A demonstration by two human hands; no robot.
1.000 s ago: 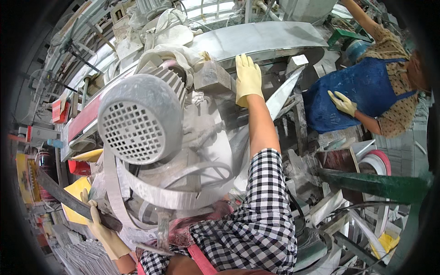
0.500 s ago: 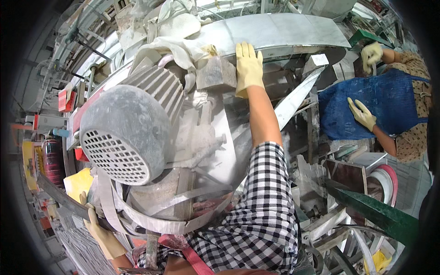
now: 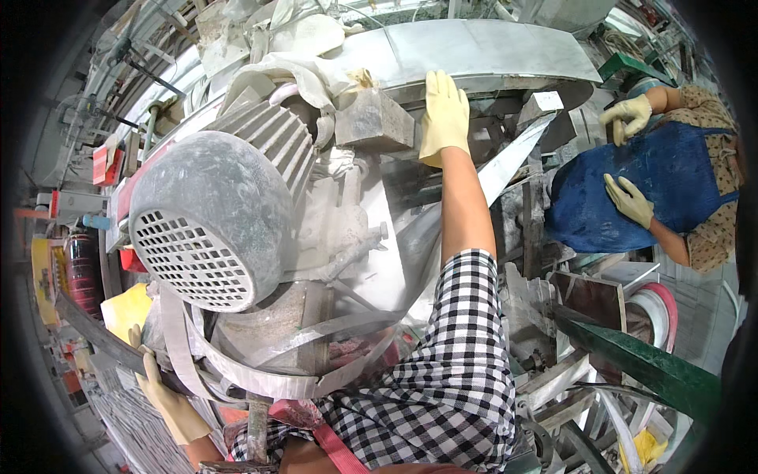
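My right hand (image 3: 445,118), in a cream glove, reaches far forward. Its fingers lie stretched out against the front edge of a long pale slab (image 3: 482,51). Just left of it sits a grey stone-like block (image 3: 375,120). At the lower left, my left hand (image 3: 170,403), gloved alike, is closed round a dark curved bar (image 3: 99,332), with fingers showing on both sides of it. Between my arms stands a large dusty electric motor (image 3: 213,213) with a grid of square holes at its end. A pale belt-like strip (image 3: 276,385) curves below the motor.
On the right a co-worker in a blue apron (image 3: 632,189) has both gloved hands near the slab's end. A green beam (image 3: 639,359) juts in at lower right. White cloth (image 3: 292,75) lies behind the motor. A yellow sheet (image 3: 126,310) stands at left.
My right hand has shifted a little to the right along the slab's edge. The co-worker's upper hand has moved left and down. My left hand stays on the bar.
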